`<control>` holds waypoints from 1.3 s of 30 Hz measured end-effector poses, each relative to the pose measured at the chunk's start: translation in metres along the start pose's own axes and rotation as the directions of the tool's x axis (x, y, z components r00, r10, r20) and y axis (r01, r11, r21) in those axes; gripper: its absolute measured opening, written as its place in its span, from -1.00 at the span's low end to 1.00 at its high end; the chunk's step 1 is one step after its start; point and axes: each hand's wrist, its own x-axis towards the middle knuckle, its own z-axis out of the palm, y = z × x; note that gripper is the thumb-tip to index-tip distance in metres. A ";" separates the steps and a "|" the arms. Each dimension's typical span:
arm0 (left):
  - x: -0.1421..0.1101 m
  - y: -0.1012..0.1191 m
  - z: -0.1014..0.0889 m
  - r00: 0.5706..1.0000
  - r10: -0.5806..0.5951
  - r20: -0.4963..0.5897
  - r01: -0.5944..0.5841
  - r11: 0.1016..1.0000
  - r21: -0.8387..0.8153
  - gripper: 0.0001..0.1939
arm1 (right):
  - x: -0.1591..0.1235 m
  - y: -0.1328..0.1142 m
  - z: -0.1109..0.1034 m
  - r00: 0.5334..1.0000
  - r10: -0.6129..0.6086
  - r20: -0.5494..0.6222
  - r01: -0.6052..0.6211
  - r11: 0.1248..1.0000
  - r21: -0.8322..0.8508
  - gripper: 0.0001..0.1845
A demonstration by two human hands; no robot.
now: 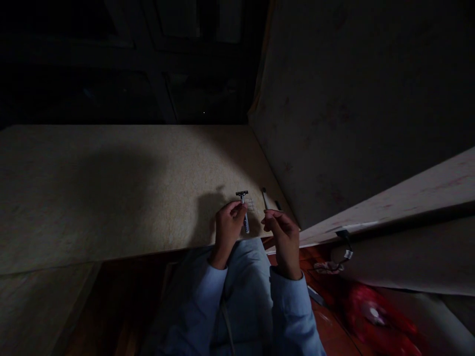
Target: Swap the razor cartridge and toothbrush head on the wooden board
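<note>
My left hand [230,222] is closed around the handle of a safety razor [245,223], with thumb and fingers pinching it just below the head. The razor stands tilted, its dark head at the top. To its right, my right hand [284,235] is closed in a pinch. From its fingertips a slim pale stick with a dark tip [264,198], like a small brush, points away from me. Behind the razor, a small clear or pale lined thing [251,203] lies on the table; its kind is too dim to tell.
A pale table [159,198] spreads ahead and left, with hand shadows on it. On it, a small dark object [278,204] lies near the wall [334,123] on the right. A black cable [348,244] and a red bag-like thing [374,316] are at the lower right.
</note>
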 end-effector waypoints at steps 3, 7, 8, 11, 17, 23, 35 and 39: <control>0.014 -0.005 -0.002 0.999 0.036 -0.021 -0.030 0.973 0.230 -0.75 | 0.002 0.000 -0.006 1.000 0.005 0.010 -0.005 1.000 -0.027 -0.66; 0.029 -0.010 -0.007 1.000 0.022 -0.005 -0.016 0.867 0.497 -0.79 | 0.004 0.002 -0.014 1.000 0.020 0.003 -0.020 0.998 -0.055 -0.63; 0.031 -0.010 -0.007 1.000 0.015 0.007 -0.016 0.838 0.545 -0.79 | 0.004 0.003 -0.015 1.000 0.020 0.004 -0.020 0.997 -0.069 -0.64; 0.034 -0.008 -0.005 0.999 -0.026 0.028 0.000 0.744 0.668 -0.77 | 0.006 0.008 -0.018 1.000 0.018 0.012 -0.016 0.995 -0.099 -0.64; 0.038 -0.006 0.007 0.999 -0.037 0.034 0.000 0.675 0.737 -0.76 | 0.009 0.020 -0.019 0.999 0.018 0.040 -0.011 0.986 -0.166 -0.61; 0.037 -0.010 0.019 0.997 -0.027 0.074 -0.036 0.681 0.732 -0.77 | 0.011 0.025 -0.019 0.999 0.004 0.053 0.007 0.979 -0.205 -0.62; 0.038 -0.010 0.044 0.994 -0.003 0.109 -0.072 0.734 0.675 -0.77 | 0.012 0.033 -0.017 0.998 0.006 0.064 0.007 0.979 -0.203 -0.63; 0.039 -0.013 0.046 0.993 0.035 0.111 -0.101 0.735 0.670 -0.78 | 0.012 0.032 -0.016 0.998 0.000 0.063 0.013 0.979 -0.203 -0.65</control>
